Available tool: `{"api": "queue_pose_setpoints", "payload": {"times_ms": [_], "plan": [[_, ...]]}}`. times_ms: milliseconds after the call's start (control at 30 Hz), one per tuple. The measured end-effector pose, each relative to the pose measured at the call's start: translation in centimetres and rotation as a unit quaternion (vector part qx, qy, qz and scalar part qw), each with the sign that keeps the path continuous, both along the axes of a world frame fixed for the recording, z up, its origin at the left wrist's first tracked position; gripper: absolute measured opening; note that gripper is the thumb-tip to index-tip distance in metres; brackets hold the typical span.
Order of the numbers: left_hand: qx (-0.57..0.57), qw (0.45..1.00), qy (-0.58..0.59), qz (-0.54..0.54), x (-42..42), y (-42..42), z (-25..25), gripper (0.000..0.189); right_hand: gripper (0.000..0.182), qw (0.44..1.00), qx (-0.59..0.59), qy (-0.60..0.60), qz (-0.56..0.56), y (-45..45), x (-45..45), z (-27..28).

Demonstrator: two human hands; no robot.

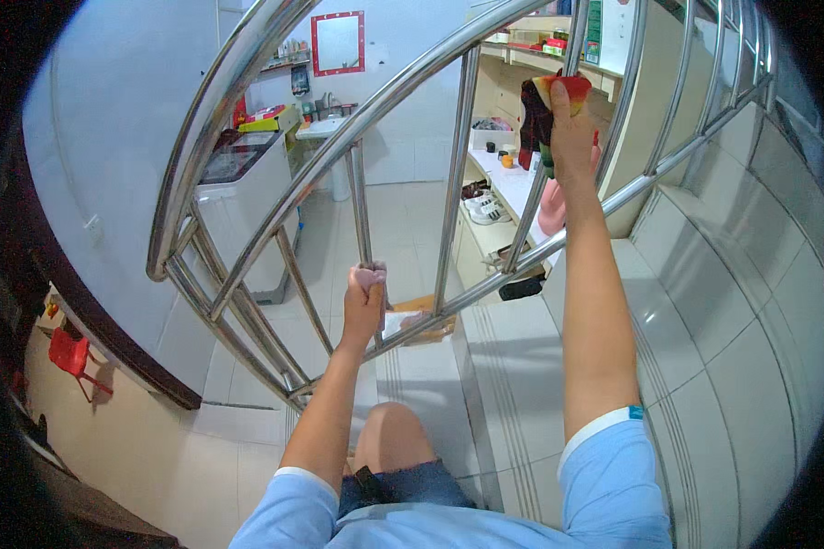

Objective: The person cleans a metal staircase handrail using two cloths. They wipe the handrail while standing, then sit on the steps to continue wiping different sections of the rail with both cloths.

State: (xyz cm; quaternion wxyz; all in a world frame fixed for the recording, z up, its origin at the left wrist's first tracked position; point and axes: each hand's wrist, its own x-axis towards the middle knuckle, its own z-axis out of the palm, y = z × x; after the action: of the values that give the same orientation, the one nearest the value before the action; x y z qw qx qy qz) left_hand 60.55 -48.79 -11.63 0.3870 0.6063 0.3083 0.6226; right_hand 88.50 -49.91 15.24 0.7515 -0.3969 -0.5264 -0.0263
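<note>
My left hand [365, 298] is closed around an upright bar of the stainless steel stair railing, with a pale pinkish cloth [371, 276] showing between the hand and the bar. Higher up and to the right, my right hand [568, 130] holds a dark cloth [535, 123] with red, yellow and green parts, wrapped against another upright bar. The railing's curved upper tube [391, 89] runs above my left hand, and its lower rail [481, 291] passes below both hands. Part of each cloth is hidden by my fingers.
Tiled stairs [515, 370] lie below and to the right. Beyond the railing stand a white washing machine [247, 185], a sink [321, 128] and a shelf unit [494, 165] with sneakers [486, 208]. A red-framed mirror [338, 44] hangs on the wall. A red stool [72, 353] is at lower left.
</note>
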Motion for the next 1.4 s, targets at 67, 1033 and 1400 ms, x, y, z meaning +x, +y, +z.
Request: {"api": "queue_pose_setpoints", "payload": {"times_ms": [67, 1033, 1400], "plan": [[0.026, 1.000, 0.014, 0.006, -0.2, -0.1, 0.0, 0.012, 0.051, 0.999, -0.038, 0.018, -0.029, -0.9, -0.9, -1.7], [-0.029, 0.996, 0.073, 0.034, -0.9, 0.4, -1.8, 0.016, 0.034, 0.993, 0.116, -0.005, 0.004, -4.3, -7.6, -7.8], [-0.048, 0.998, 0.036, -0.021, -0.9, 0.5, -2.4, 0.018, 0.042, 0.996, -0.008, -0.039, 0.080, 2.1, -11.3, -11.1]]}}
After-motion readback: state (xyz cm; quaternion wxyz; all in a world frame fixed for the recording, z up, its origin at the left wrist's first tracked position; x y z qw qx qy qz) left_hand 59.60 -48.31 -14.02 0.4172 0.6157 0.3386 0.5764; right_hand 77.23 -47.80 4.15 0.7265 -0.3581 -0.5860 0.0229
